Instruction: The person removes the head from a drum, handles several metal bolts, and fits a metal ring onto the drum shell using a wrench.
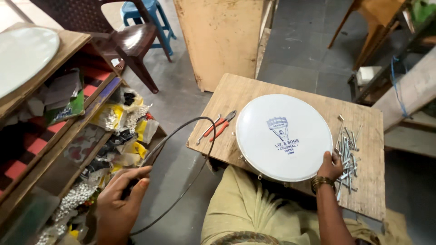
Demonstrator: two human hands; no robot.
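Two hands work: left hand (119, 204) clamps the springy wire hoop (193, 156); right hand (329, 166), fingers apart, rests on the light drumhead's (284, 136) rim, near the board's front edge.

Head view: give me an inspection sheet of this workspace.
Surface: bare wooden board on the person's lap.
Job's things: round white drum head flat on the board; thin dark hoop off its left edge.
Clutter: pile of metal rods, red-handled pliers.
Grippers: left hand grips the hoop; right hand rests on the drum's rim beside the rods.
Cables: nothing seen.
Surroundings: wooden trays of packets and beads, dark chair, blue stool, grey floor.
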